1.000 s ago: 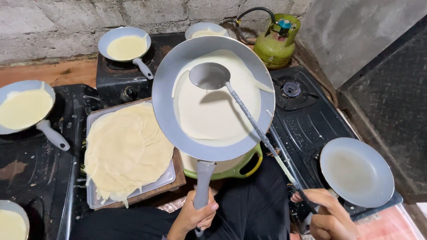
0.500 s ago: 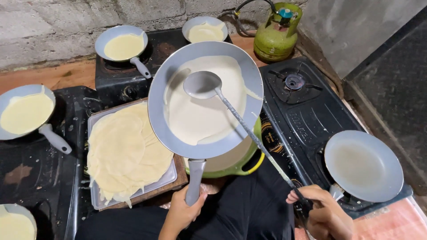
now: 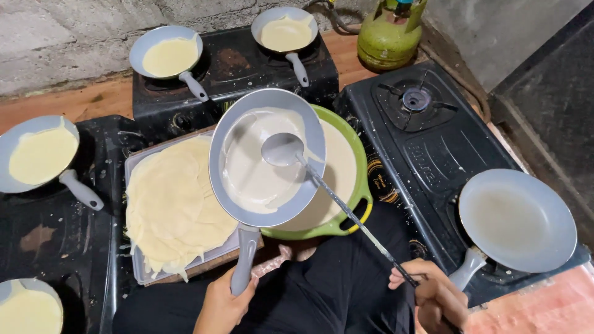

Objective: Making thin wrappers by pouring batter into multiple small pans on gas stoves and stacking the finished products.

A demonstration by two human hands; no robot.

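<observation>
Wooden floor (image 3: 93, 99) seen bare along grey block wall (image 3: 62, 43). Black gas stove (image 3: 235, 62) set at far side, two batter-filled pans carried on it. Second black stove (image 3: 433, 142) placed at right, one burner bare, grey pan (image 3: 516, 219) rested on near burner. Third black stove (image 3: 55, 229) at left, spattered, batter pans carried. Green gas cylinder (image 3: 390, 34) stood at far right corner. Tray of stacked crepes (image 3: 173, 204) laid between stoves, green batter pot (image 3: 346, 179) just beside it.
</observation>
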